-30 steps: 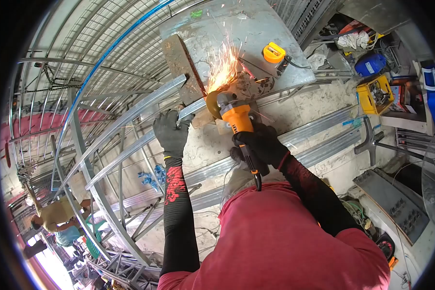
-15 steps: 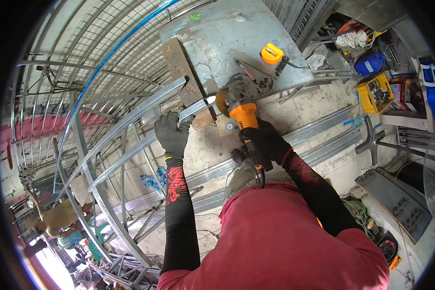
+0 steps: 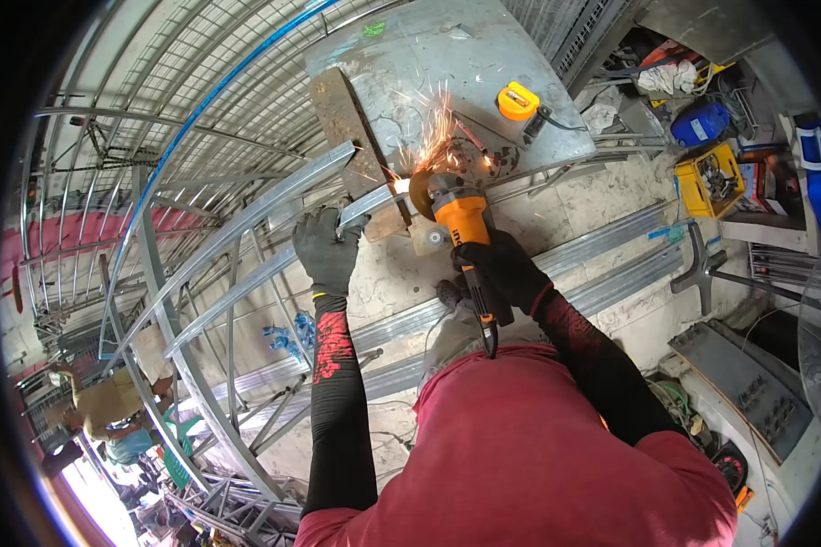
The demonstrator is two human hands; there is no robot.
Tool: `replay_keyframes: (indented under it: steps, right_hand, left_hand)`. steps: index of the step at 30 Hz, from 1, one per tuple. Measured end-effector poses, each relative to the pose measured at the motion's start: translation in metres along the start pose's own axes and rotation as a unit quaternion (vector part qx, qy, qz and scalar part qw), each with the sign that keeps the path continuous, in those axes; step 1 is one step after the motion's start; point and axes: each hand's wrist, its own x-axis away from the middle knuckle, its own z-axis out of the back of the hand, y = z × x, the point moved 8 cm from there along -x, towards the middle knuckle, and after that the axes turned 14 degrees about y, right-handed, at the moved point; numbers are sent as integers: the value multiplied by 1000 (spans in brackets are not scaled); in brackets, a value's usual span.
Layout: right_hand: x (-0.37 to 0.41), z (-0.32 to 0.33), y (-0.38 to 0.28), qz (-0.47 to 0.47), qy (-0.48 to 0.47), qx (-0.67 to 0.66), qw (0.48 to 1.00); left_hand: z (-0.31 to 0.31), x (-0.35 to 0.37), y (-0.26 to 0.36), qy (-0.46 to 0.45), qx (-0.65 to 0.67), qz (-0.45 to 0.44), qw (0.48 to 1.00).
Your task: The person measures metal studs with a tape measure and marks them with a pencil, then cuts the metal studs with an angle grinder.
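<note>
My gloved right hand is wrapped round the body of an orange and black angle grinder. Its disc meets the end of a shiny metal bar, which glows there, and sparks spray away over the metal-topped table. With my gloved left hand I grip that bar a short way from the disc; some fingers are hidden. A rusty steel piece lies on the table edge by the cut. On the tabletop are a yellow tape measure and a pen-like marker.
A curved frame of metal tubes fills the left side. Long metal profiles lie on the floor behind the grinder. A yellow crate of small parts stands at right. Another person is in the far left background.
Sparks now fly from the disc across the tabletop, where none showed before. The bar's end glows at the disc. My hands have barely moved.
</note>
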Motion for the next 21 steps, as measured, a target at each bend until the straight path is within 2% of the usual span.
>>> replay_keyframes:
  steps: [6, 8, 15, 17, 19, 21]
  right_hand:
    - [-3, -19, 8, 30, -29, -50, 998]
    - [2, -26, -2, 94, -50, -22, 994]
    - [-7, -2, -3, 52, -16, 16, 998]
    - [-17, 4, 11, 6, -18, -55, 998]
    - [-21, 13, 16, 8, 0, -62, 998]
    - [-21, 22, 15, 12, 16, -71, 997]
  left_hand:
    - [7, -8, 11, -12, 7, 3, 1000]
    - [7, -9, 11, -9, 14, 7, 1000]
    - [5, -7, 6, -9, 16, 9, 1000]
    - [5, -6, 5, -3, 9, -2, 1000]
    - [5, -5, 6, 5, 4, -10, 1000]
    - [1, -6, 3, -32, 15, 15, 999]
